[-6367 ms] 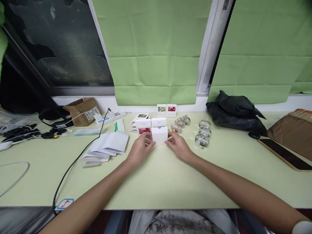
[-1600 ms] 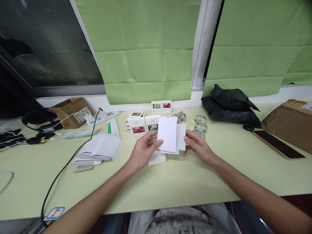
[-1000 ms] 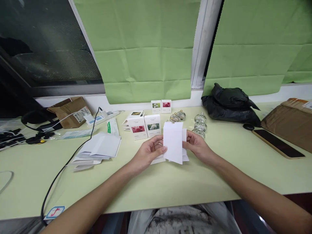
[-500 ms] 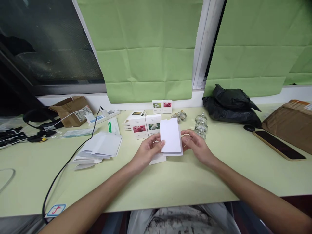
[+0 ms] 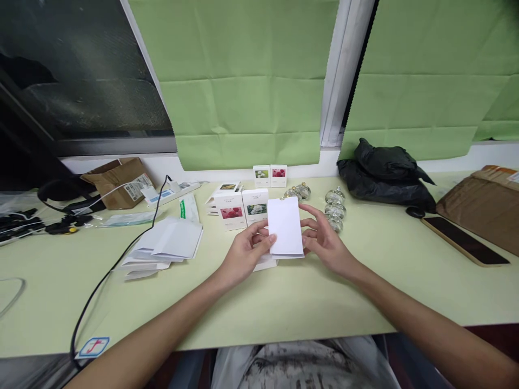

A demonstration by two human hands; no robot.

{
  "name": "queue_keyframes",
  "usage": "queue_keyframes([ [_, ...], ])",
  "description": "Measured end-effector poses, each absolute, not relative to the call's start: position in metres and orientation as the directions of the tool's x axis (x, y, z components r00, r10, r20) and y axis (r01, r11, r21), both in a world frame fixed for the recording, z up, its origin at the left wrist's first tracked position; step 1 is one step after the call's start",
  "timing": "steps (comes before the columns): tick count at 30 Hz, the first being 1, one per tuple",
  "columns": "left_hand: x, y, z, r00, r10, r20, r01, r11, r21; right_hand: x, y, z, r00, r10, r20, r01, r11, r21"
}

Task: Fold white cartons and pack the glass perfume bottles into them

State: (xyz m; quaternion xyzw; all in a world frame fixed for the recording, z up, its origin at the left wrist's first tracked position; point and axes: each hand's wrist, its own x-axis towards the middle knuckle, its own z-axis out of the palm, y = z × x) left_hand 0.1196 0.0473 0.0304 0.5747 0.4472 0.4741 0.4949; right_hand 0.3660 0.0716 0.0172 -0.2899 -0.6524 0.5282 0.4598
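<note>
I hold a flat white cardboard piece point(image 5: 285, 233) upright above the pale green table point(image 5: 284, 302). My left hand point(image 5: 245, 254) pinches its left edge. My right hand point(image 5: 324, 240) sits behind its right side, fingers spread and touching it. Another white flat piece point(image 5: 265, 263) lies on the table under my hands. Just behind stand two small white boxes, one with a red flower picture point(image 5: 230, 212) and one with a white flower picture point(image 5: 255, 206).
A stack of flat white box blanks point(image 5: 168, 246) lies to the left, beside a black cable point(image 5: 117, 265). Several glass ornaments point(image 5: 334, 210) sit to the right. A black plastic bag point(image 5: 385, 175), phone point(image 5: 464, 240) and brown parcels point(image 5: 484, 200) lie further right.
Earlier both hands rested on a closed white box. Since then the white piece has been folded flatter and raised slightly; my right fingers have spread behind it.
</note>
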Motion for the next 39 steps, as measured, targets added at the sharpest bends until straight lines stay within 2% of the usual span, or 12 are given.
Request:
queue_keyframes([
  [4,0.121,0.044,0.032,0.199,0.971,0.135,0.014,-0.14,0.99,0.365,0.073,0.017,-0.39,0.873,0.294,-0.085,0.284,-0.955],
  [9,0.123,0.043,0.036,0.18,0.967,0.182,0.004,-0.186,0.983,0.365,0.072,0.025,-0.343,0.904,0.255,-0.18,0.203,-0.962],
  [13,0.123,0.044,0.036,0.18,0.964,0.195,-0.032,-0.192,0.981,0.367,0.076,0.021,-0.297,0.908,0.296,-0.116,0.273,-0.955],
  [16,0.121,0.041,0.033,0.199,0.951,0.235,0.008,-0.241,0.97,0.368,0.08,0.013,-0.31,0.89,0.334,-0.048,0.336,-0.941],
  [20,0.119,0.035,0.028,0.323,0.901,0.289,0.09,-0.333,0.939,0.366,0.081,0.01,-0.341,0.896,0.286,-0.143,0.251,-0.957],
  [23,0.123,0.032,0.028,0.374,0.878,0.298,0.123,-0.366,0.923,0.365,0.08,0.01,-0.34,0.904,0.26,-0.134,0.228,-0.964],
  [28,0.13,0.032,0.03,0.34,0.892,0.299,0.094,-0.349,0.933,0.365,0.079,0.008,-0.342,0.895,0.285,-0.083,0.274,-0.958],
  [33,0.129,0.035,0.026,0.32,0.897,0.306,0.024,-0.33,0.943,0.364,0.076,0.012,-0.366,0.849,0.381,-0.063,0.386,-0.92],
  [39,0.131,0.032,0.024,0.271,0.898,0.348,0.094,-0.384,0.918,0.359,0.072,0.012,-0.349,0.875,0.335,-0.129,0.31,-0.942],
])
